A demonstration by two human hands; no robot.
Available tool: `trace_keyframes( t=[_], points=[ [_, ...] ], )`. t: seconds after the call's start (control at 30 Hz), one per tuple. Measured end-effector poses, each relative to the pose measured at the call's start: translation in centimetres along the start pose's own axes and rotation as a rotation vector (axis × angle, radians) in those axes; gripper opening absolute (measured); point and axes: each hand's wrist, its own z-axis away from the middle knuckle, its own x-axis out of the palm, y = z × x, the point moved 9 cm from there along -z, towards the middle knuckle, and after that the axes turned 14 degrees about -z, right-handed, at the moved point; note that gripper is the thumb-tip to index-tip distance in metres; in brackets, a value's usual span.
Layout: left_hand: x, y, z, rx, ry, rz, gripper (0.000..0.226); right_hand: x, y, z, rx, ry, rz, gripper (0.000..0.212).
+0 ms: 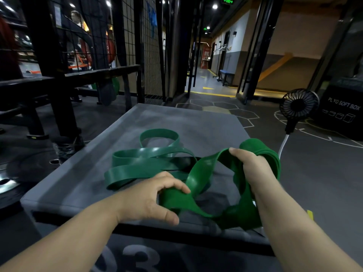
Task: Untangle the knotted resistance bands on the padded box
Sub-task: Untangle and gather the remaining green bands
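Gripping the green bands (198, 179) over the grey box (78, 173), I curl my right hand (249, 169) around a bunched loop raised off the top. My left hand (153, 197) closes its fingers on a twisted strand beside it. More loops lie tangled on the box behind. A black fan (298, 107) shows at right.

Left grip (149, 197) curled, right grip (253, 169) fisted (both forearms bare).
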Motion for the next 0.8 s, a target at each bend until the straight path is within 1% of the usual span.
trace_keyframes(
  t=[0.07, 0.1, 0.13, 0.2, 0.27, 0.33, 0.37, 0.4, 0.43, 0.47, 0.53, 0.57, 0.63, 0.67, 0.73, 0.8],
  points=[
    [0.5, 0.2, -0.4, -0.009, 0.012, -0.028, 0.041, 0.8, -0.1, 0.5, -0.008, -0.023, -0.033, 0.038],
    [0.9, 0.1, -0.6, -0.027, 0.021, -0.059, 0.041, 1.3, -0.1, 0.9, 0.002, -0.041, -0.047, 0.041],
    [1.3, -0.2, -0.8, -0.065, 0.024, -0.092, 0.05, 1.7, 0.0, 1.2, 0.015, -0.063, -0.068, 0.041],
    [2.1, -1.1, -1.1, -0.191, 0.033, -0.167, 0.072, 2.6, 0.0, 1.9, 0.037, -0.113, -0.129, 0.03],
    [2.5, -1.6, -1.1, -0.291, 0.067, -0.194, 0.087, 3.5, 0.2, 2.6, 0.061, -0.16, -0.166, 0.023],
    [2.6, -2.0, -1.1, -0.393, 0.104, -0.223, 0.092, 4.1, 0.3, 3.2, 0.073, -0.185, -0.208, 0.022],
    [2.7, -2.2, -1.1, -0.432, 0.112, -0.23, 0.088, 4.5, 0.3, 3.4, 0.071, -0.192, -0.238, 0.022],
    [2.8, -2.2, -1.1, -0.448, 0.126, -0.22, 0.076, 4.7, 0.3, 3.6, 0.073, -0.198, -0.27, 0.022],
    [3.0, -2.0, -1.2, -0.439, 0.131, -0.185, 0.066, 4.9, 0.2, 3.8, 0.079, -0.204, -0.296, 0.022],
    [3.5, -1.8, -1.3, -0.416, 0.109, -0.135, 0.066, 5.1, 0.3, 3.9, 0.08, -0.206, -0.317, 0.022],
    [4.4, -1.2, -1.6, -0.339, 0.068, -0.042, 0.078, 5.3, 0.3, 4.0, 0.069, -0.201, -0.349, 0.02],
    [4.8, -0.8, -1.7, -0.296, 0.066, 0.006, 0.073, 5.3, 0.4, 4.0, 0.064, -0.192, -0.362, 0.02],
    [4.9, 0.4, -1.9, -0.222, 0.098, 0.115, 0.052, 5.3, 0.6, 4.1, 0.069, -0.169, -0.368, 0.025],
    [4.8, 0.6, -2.1, -0.207, 0.138, 0.154, 0.046, 5.2, 0.7, 4.1, 0.074, -0.156, -0.369, 0.024],
    [4.3, 0.4, -2.3, -0.199, 0.22, 0.143, 0.05, 5.1, 0.8, 4.1, 0.081, -0.142, -0.386, 0.023],
    [4.0, 0.5, -2.3, -0.187, 0.245, 0.11, 0.05, 5.1, 0.7, 4.2, 0.079, -0.139, -0.408, 0.026]
  ],
)
